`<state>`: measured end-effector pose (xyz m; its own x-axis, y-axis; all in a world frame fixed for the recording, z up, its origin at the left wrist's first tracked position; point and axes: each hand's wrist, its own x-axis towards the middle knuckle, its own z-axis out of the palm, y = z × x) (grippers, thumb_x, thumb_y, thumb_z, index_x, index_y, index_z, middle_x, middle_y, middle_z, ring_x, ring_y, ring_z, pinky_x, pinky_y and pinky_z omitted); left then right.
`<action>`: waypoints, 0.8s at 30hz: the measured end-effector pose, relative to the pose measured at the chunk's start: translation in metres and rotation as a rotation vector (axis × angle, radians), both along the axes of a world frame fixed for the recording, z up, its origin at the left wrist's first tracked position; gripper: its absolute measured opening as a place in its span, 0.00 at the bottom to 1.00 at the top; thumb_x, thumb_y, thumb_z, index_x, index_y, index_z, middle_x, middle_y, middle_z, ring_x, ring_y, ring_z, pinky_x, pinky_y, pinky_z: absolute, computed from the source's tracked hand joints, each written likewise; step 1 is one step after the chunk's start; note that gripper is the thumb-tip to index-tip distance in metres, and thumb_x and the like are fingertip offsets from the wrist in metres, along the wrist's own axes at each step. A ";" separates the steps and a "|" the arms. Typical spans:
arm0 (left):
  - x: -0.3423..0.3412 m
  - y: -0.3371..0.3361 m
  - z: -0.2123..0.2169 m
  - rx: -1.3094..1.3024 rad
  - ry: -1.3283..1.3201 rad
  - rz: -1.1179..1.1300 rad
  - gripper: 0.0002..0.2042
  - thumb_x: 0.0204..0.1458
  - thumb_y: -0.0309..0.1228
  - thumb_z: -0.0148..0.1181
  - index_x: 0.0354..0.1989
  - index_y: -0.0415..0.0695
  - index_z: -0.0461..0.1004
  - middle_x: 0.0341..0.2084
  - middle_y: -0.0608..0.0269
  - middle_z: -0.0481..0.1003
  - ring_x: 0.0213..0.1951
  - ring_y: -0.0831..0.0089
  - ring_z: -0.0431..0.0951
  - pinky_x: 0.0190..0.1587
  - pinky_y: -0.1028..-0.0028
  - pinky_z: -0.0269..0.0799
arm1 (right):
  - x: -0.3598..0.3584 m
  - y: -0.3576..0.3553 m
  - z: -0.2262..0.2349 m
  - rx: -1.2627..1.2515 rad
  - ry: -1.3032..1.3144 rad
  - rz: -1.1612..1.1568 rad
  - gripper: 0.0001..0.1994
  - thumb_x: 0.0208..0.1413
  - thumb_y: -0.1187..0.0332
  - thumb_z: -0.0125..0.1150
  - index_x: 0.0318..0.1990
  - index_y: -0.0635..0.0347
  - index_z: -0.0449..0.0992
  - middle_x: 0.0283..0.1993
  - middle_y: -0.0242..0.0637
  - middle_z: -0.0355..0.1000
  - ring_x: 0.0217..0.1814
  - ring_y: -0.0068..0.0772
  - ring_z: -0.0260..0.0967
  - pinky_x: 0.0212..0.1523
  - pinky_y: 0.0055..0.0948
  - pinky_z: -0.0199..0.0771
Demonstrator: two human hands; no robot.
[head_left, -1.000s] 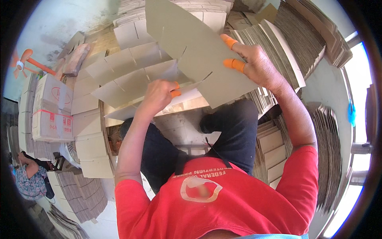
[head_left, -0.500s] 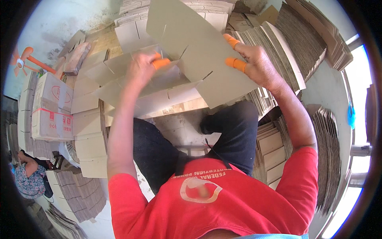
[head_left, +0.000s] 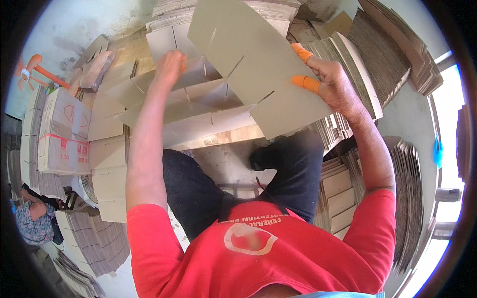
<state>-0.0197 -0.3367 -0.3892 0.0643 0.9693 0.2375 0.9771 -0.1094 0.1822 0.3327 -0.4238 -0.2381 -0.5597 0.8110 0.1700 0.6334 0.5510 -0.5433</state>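
Right hand point(head_left: 334, 84) fingers clamp slotted cardboard sheet point(head_left: 258, 64) edge | left hand point(head_left: 170, 64) fingers closed on divider strips point(head_left: 198, 99)

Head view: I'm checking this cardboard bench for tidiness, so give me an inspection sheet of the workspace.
Surface: wooden bench top, mostly covered by cardboard.
Job's things: large flat grey slotted cardboard sheet raised at a tilt; interlocked slotted cardboard divider strips below it.
Clutter: stacks of cut cardboard pieces at left; printed cardboard carton with pink strap.
Hands: right hand, orange finger covers on, grips the sheet's right edge; left hand is on the divider strips.
Cables: nothing seen.
Surroundings: tall bundles of corrugated board at right; another person low at left; orange object at far left.
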 end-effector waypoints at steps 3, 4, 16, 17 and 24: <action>-0.002 0.001 -0.001 0.040 -0.043 -0.023 0.06 0.41 0.23 0.64 0.28 0.40 0.76 0.29 0.46 0.76 0.36 0.49 0.77 0.38 0.57 0.72 | 0.002 0.001 -0.005 0.148 -0.012 0.061 0.14 0.47 0.78 0.63 0.42 0.71 0.68 0.59 0.48 0.65 0.55 0.43 0.70 0.47 0.34 0.72; -0.002 0.001 -0.002 0.074 -0.071 -0.037 0.05 0.40 0.23 0.64 0.26 0.40 0.75 0.27 0.46 0.76 0.35 0.49 0.77 0.37 0.56 0.72 | 0.001 0.002 -0.008 0.144 -0.002 0.069 0.14 0.47 0.78 0.63 0.42 0.71 0.68 0.59 0.48 0.65 0.54 0.44 0.70 0.47 0.34 0.72; -0.008 0.007 -0.010 0.091 -0.061 -0.056 0.08 0.37 0.22 0.64 0.16 0.40 0.68 0.21 0.44 0.72 0.29 0.47 0.75 0.29 0.56 0.70 | -0.007 0.001 -0.029 0.178 0.009 0.114 0.21 0.52 0.74 0.62 0.53 0.70 0.68 0.57 0.51 0.67 0.47 0.36 0.74 0.46 0.32 0.71; -0.008 0.007 -0.009 0.089 -0.040 -0.056 0.08 0.37 0.22 0.64 0.16 0.40 0.68 0.22 0.44 0.72 0.29 0.47 0.75 0.29 0.56 0.69 | -0.008 0.003 -0.030 0.189 0.010 0.140 0.23 0.52 0.74 0.62 0.56 0.69 0.66 0.55 0.51 0.68 0.47 0.39 0.74 0.47 0.33 0.71; -0.003 0.009 -0.006 0.082 -0.080 -0.073 0.08 0.37 0.21 0.62 0.16 0.38 0.66 0.23 0.42 0.72 0.28 0.45 0.74 0.29 0.56 0.68 | -0.022 0.014 -0.069 -0.095 -0.089 0.300 0.32 0.50 0.78 0.56 0.64 0.68 0.53 0.43 0.57 0.72 0.44 0.53 0.72 0.45 0.39 0.71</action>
<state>-0.0229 -0.3276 -0.3950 0.1116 0.9397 0.3234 0.9487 -0.1976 0.2467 0.3106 -0.4101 -0.3066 -0.7856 0.6173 0.0412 0.4973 0.6697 -0.5515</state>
